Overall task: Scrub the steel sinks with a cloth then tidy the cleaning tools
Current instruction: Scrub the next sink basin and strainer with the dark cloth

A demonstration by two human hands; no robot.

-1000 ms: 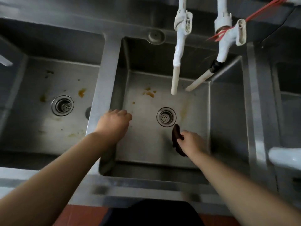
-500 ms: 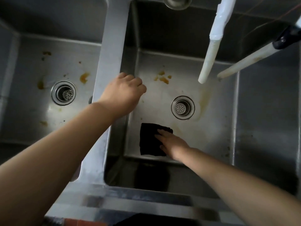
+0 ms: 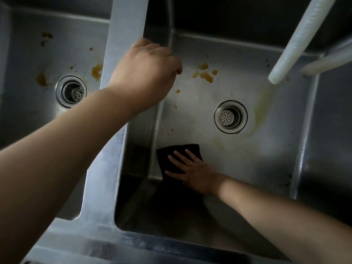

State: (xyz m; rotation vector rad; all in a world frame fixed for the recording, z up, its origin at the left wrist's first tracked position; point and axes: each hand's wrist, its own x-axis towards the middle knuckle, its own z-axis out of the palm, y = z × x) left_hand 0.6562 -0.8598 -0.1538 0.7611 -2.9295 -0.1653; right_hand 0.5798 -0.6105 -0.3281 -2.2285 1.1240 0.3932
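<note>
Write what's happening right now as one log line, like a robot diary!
step: scrubbing | right hand: flat on black cloth, middle sink floor | left hand: on divider rim | orange stains: not wiped

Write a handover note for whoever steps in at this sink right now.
Right hand: fingers flat, pressing the black cloth on the middle sink's floor, near-left corner.
Left hand: curled over the divider between the sinks, bracing.
Done: nothing visibly clean yet.
Left: orange stains behind the drain, a yellowish streak right of it, stains in the left sink; then tidy the tools.
</note>
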